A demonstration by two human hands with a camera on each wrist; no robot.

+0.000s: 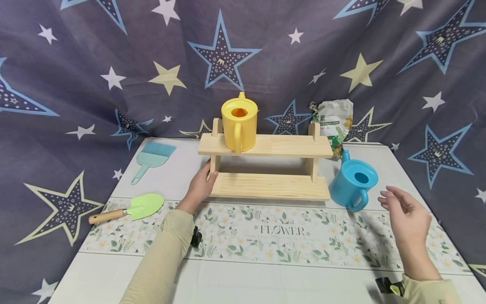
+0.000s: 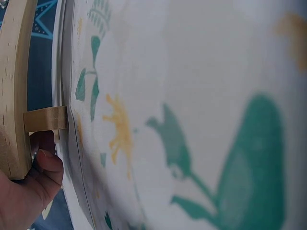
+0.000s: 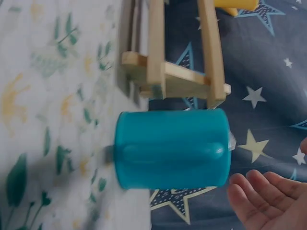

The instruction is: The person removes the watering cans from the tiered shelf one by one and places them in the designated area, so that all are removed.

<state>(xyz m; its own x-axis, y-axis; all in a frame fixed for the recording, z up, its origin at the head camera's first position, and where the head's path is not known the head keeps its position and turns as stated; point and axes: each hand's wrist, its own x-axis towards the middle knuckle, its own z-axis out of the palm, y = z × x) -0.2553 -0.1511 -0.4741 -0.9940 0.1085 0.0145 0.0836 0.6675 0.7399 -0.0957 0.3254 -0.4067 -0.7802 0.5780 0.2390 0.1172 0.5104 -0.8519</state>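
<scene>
Clearly, in the head view, a two-tier wooden shelf [image 1: 269,185] is set near the middle of the surface [image 1: 265,278], and its left end is gripped by the left hand [image 1: 200,185], with the thumb laid at the front beside the upright. On the upper board, left of its middle, a yellow watering can [image 1: 248,131] is stood upright, its handle turned to the front and its spout to the back. Just beside the shelf's right end a blue watering can [image 1: 346,185] is placed on the surface (whether the two touch cannot be told). The right hand [image 1: 410,216] is held to the right of the blue can, its fingers loosely bent and nothing grasped. Behind the shelf's right end a printed bag [image 1: 332,118] is seen, backed by a star-patterned cloth [image 1: 144,25]. At the left, a teal cleaning tool [image 1: 153,157] and a green trowel [image 1: 146,205] with a wooden handle are laid.

In the left wrist view, the shelf's wood is shown at the left edge, with the left hand closed about its end; part of the fingers is hidden.

In the right wrist view, the blue can is seen broadside, and the right hand's fingers are held near it, slightly curved and apart from it.
</scene>
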